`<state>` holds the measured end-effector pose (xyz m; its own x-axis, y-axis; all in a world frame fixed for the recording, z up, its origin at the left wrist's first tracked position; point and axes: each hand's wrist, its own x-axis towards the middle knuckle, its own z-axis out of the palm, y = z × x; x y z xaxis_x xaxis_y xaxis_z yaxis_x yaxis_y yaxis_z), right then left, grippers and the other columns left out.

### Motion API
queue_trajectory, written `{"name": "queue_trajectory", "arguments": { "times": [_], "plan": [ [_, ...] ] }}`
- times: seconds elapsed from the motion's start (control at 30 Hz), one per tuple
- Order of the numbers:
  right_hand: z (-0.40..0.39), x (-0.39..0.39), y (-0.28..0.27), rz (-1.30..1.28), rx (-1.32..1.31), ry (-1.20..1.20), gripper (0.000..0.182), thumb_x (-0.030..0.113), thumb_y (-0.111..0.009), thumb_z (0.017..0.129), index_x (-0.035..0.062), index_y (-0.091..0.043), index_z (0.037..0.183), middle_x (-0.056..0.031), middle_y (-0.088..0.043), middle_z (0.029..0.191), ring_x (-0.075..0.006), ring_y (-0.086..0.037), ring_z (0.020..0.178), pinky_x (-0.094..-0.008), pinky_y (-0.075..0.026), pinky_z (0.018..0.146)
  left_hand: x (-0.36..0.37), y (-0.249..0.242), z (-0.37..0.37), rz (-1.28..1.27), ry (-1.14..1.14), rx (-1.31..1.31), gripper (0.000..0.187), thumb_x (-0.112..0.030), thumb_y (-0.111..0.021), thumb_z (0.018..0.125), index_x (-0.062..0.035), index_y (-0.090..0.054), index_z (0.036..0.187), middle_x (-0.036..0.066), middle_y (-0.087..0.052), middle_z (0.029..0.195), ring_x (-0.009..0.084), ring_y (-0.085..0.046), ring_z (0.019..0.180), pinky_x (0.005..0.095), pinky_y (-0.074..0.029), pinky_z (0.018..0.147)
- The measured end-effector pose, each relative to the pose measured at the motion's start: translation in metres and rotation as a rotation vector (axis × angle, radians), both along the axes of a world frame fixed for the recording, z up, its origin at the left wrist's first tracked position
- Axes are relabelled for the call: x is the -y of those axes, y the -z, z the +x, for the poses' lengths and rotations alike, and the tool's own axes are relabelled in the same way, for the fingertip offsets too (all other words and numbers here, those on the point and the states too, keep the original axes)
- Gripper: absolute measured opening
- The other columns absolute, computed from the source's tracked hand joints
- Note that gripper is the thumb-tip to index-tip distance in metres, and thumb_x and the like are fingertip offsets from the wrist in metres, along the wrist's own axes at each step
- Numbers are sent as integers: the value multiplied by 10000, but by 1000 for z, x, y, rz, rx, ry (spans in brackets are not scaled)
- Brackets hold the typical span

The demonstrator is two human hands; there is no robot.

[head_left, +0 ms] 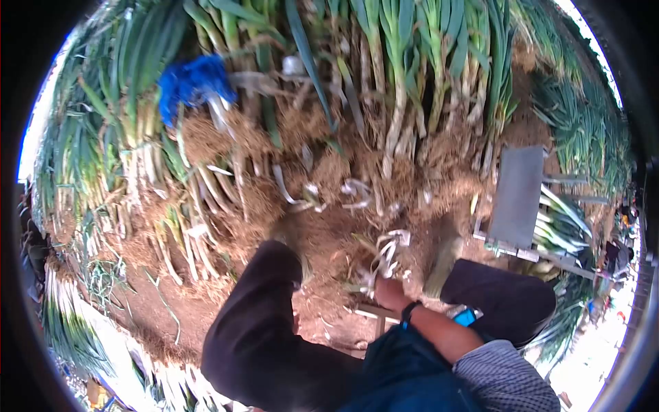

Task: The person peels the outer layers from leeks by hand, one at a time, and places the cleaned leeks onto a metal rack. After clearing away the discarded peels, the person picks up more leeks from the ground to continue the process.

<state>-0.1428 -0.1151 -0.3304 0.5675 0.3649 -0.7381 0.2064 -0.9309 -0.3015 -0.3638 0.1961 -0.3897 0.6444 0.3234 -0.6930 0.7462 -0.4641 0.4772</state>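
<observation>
My right hand (pixel 391 294), a dark watch (pixel 410 313) on its wrist, is low between my knees. Its fingers look curled, and whatever they may grip is too blurred to make out. Pale, stringy leek peelings (pixel 388 253) lie just beyond the fingertips, some seeming to touch them. Close below the hand is a small wooden frame (pixel 376 312). My left hand does not show. Farther ahead stand rows of leeks (pixel 398 89), green leaves up, with brown, hairy roots (pixel 206 141) at the bottom.
A crumpled blue plastic piece (pixel 195 84) hangs among the leeks at upper left. To the right, a grey board (pixel 518 196) rests on a metal frame beside more leeks (pixel 559 223). Leek bundles (pixel 68 312) line the lower left. Scraps litter the brown soil (pixel 329 240).
</observation>
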Motion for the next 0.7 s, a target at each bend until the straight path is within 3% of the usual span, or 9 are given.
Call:
{"name": "queue_trajectory", "arguments": {
  "times": [0.13,0.27,0.37,0.43,0.5,0.57,0.6,0.63,0.7],
  "plan": [
    [-8,-20,8,107,57,-38,197,130,-580,814,68,-598,1001,-197,-698,860,-409,-687,836,-547,-524,691,-51,-43,-5,77,-232,14,310,-196,-605,984,12,-614,1214,92,-656,1045,156,-630,899,290,-527,766],
    [70,-43,-29,148,45,-19,259,175,-632,795,84,-672,1034,-196,-707,969,-402,-677,955,-520,-530,804,-138,-115,15,249,-450,205,311,-201,-608,987,16,-614,1209,90,-657,1047,161,-621,915,283,-517,784],
    [149,-72,-79,25,-15,-82,296,239,-701,757,105,-722,1020,-196,-707,1026,-379,-683,983,-480,-543,825,-205,-236,85,331,-469,524,311,-204,-610,988,19,-614,1205,89,-658,1049,164,-614,928,278,-510,797],
    [194,-92,-115,54,145,-196,320,257,-695,844,149,-707,1145,-143,-705,884,-279,-692,794,-420,-556,653,-204,-343,151,308,-419,780,369,-183,-608,993,20,-572,1299,155,-656,1199,211,-631,1047,323,-521,884],
    [227,-124,-197,70,164,-33,353,222,-621,952,205,-634,1304,-53,-621,749,-142,-553,578,-309,-467,468,-156,-466,219,517,-252,979,358,-47,-621,953,-20,-591,1309,139,-683,1152,194,-670,1008,310,-552,839],
    [270,-149,-212,275,181,-30,434,139,-529,1007,276,-530,1419,5,-534,713,-68,-392,505,-231,-351,397,-108,-517,269,384,-126,1142,449,95,-634,876,-56,-598,1298,79,-691,1081,134,-683,867,252,-557,735],
    [290,-164,-222,342,223,-28,407,149,-560,989,228,-554,1388,-2,-545,725,-83,-413,505,-247,-362,402,-84,-528,284,275,-33,1108,356,2,-595,958,-37,-582,1312,71,-696,1097,123,-672,952,272,-551,784],
    [312,-183,-232,407,271,-24,387,159,-590,971,180,-578,1357,-9,-555,737,-99,-435,505,-263,-373,407,-57,-527,301,135,1,1089,451,54,-675,863,-67,-601,1291,123,-708,1093,186,-707,897,296,-567,715],
    [345,-226,-242,417,348,84,233,86,-647,863,-29,-630,1065,-31,-550,719,-151,-432,509,-283,-358,429,-25,-495,325,70,244,1090,402,-119,-732,864,-41,-609,1238,222,-686,1048,379,-696,872,416,-575,738]
  ]
}}
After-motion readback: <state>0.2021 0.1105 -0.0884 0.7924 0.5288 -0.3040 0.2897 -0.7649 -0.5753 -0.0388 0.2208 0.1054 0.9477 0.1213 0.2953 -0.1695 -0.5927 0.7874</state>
